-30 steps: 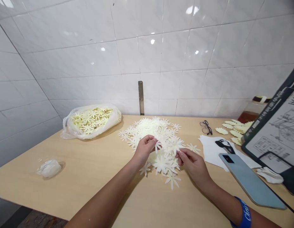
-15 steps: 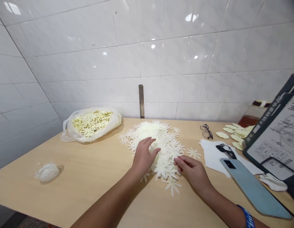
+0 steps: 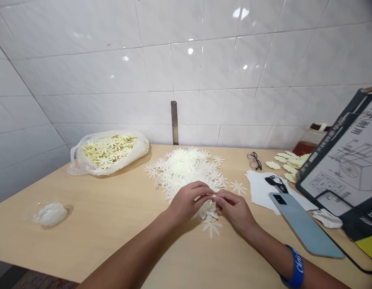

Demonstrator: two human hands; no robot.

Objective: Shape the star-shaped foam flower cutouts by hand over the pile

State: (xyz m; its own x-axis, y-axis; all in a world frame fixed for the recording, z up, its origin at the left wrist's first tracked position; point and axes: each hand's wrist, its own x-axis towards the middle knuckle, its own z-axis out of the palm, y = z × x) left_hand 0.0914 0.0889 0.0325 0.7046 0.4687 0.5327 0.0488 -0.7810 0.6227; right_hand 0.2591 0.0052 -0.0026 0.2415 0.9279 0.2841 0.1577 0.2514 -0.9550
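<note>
A heap of white, many-petalled flower cutouts (image 3: 186, 165) lies in the middle of the table. Over its near edge, the fingertips of my left hand (image 3: 189, 203) and my right hand (image 3: 236, 212) meet. Both hands are closed in a pinch on a small white flower cutout (image 3: 214, 198), mostly hidden by the fingers. Just below them a single loose flower (image 3: 212, 226) lies flat at the front of the heap. Another one (image 3: 237, 187) rests to the right of it. A blue wristband circles my right wrist.
A clear plastic bag (image 3: 140, 147) of yellowish flower cutouts stands back left. A small white plastic bundle (image 3: 50, 214) lies front left. To the right are eyeglasses (image 3: 254, 161), white paper (image 3: 256, 186), a light-blue phone (image 3: 306, 226), a jar (image 3: 309, 138) and a printed box (image 3: 345, 164).
My left hand has come down and right, closing its fingers at my right hand's fingertips. The right hand keeps its pinch. The view has shifted slightly.
</note>
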